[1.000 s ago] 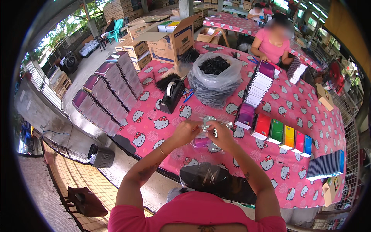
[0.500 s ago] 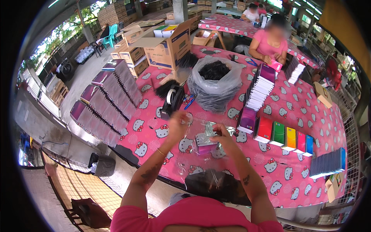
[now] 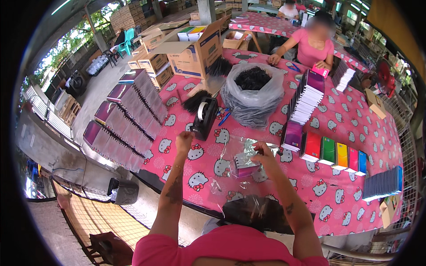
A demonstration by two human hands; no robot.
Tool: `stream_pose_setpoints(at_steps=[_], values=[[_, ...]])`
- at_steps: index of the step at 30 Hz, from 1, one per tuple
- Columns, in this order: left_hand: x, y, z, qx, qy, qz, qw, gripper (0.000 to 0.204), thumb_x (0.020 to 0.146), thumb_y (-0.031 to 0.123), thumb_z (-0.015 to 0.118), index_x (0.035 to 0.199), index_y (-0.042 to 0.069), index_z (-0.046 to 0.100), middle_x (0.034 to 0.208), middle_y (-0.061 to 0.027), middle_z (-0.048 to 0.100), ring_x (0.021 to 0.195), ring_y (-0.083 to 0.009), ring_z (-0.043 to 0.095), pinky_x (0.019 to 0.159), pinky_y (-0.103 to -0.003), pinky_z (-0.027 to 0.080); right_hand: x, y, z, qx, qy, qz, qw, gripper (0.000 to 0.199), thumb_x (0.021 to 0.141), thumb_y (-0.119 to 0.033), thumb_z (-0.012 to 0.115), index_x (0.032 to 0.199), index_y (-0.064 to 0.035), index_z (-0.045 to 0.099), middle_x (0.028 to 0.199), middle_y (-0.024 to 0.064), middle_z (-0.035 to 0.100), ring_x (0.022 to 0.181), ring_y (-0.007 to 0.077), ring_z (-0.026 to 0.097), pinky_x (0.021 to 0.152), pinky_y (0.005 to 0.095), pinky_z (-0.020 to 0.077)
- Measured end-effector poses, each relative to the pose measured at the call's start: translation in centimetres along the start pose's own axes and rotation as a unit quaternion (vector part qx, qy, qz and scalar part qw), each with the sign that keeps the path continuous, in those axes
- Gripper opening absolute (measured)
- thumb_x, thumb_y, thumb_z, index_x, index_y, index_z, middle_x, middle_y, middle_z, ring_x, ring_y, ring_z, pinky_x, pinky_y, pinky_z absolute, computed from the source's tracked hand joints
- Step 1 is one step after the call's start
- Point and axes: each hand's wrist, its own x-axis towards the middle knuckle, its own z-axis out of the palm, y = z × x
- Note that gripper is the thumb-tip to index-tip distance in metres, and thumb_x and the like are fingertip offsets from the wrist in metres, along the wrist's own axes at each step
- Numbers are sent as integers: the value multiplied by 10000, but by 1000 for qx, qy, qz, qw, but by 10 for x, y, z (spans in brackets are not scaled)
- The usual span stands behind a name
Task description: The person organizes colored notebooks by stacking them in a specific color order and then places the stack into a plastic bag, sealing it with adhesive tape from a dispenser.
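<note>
In front of me lies a small bundle of purple-covered notebooks (image 3: 247,170) inside a clear plastic bag (image 3: 228,155). My right hand (image 3: 265,157) is at the bag's upper right, its fingers closed on the film. At the front end of a black tape dispenser (image 3: 205,126) with a pale roll is my left hand (image 3: 184,142), its fingers curled together. Whether a strip of tape is between them is too small to tell. Blue-handled scissors (image 3: 225,117) lie just right of the dispenser.
Stacks of wrapped spiral notebooks (image 3: 126,126) stand at the left. A big plastic bag of black strands (image 3: 253,99) sits behind the dispenser. Rightward are a purple notebook row (image 3: 304,104), coloured notebooks (image 3: 328,151) and a blue stack (image 3: 382,184). A co-worker (image 3: 314,46) sits across; cartons (image 3: 195,55) stand behind.
My left hand has moved left, away from the bag, to the dispenser's front. My right hand stays at the bag. The co-worker's one arm has reached out across the table.
</note>
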Motion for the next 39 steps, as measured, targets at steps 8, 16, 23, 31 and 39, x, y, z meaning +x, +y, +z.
stream_pose_setpoints(at_steps=[8,16,23,31,39], values=[[-44,201,44,155,-362,338,855,208,817,220,703,880,21,699,786,-135,715,763,-306,715,694,-396,550,-9,-4,-12,51,7,-15,999,492,755,-1,681,1215,-104,541,1078,22,440,951,122,491,820,275,462],[-22,131,138,94,-675,132,720,220,832,214,733,920,19,681,808,-47,683,734,-129,632,670,-317,502,-8,-22,-4,59,-46,15,997,533,783,-12,697,1274,-116,518,1168,50,457,1035,134,503,847,300,470],[-85,146,113,13,-347,376,859,418,811,238,738,1135,-1,626,933,-148,678,843,-275,668,750,-399,546,-53,54,-20,162,167,-72,970,446,899,-129,666,1311,-53,512,1112,55,556,1040,135,539,851,339,486],[-163,196,95,296,-254,355,850,702,657,386,856,1143,-1,529,1146,-220,573,1065,-343,575,879,-474,480,-96,83,41,413,-144,216,873,231,959,-232,637,1105,-53,628,1083,86,662,1065,203,623,1008,398,466],[-204,91,68,-233,-350,-13,907,806,784,238,840,1386,-49,388,1248,-150,581,1259,-240,496,1064,-385,384,-79,31,-14,221,28,-68,972,624,834,-187,790,1351,-82,456,1276,103,547,1175,265,554,982,427,491]])
